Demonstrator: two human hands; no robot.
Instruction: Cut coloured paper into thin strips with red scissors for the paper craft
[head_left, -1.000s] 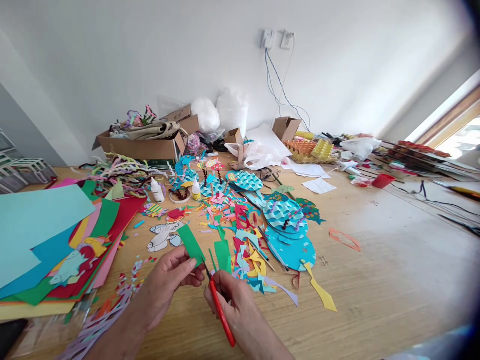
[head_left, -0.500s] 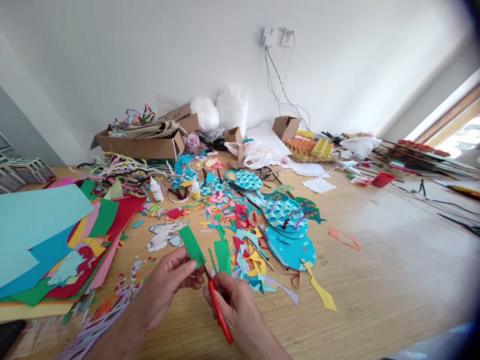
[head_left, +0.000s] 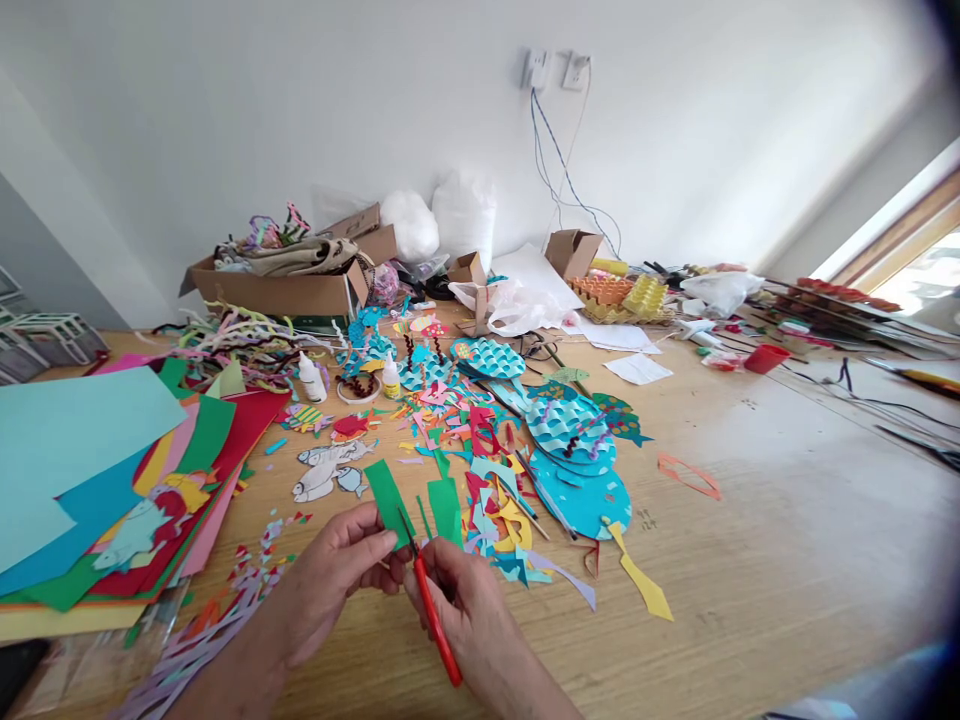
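Observation:
A green paper strip is pinched between the thumb and fingers of my left hand, its far end pointing up and left. My right hand is closed on red-handled scissors, whose dark blades lie against the strip's right edge. Beyond the hands, another green piece lies on the table among many colored scraps. Paper fish with drawn outlines rest just past my left hand.
Stacked colored paper covers the left side. Glue bottles, blue paper discs and a cardboard box stand or lie farther back. A red cup is at the right.
The green strip and my left hand have shifted slightly right and down. The scissor blades now overlap the strip a little farther up.

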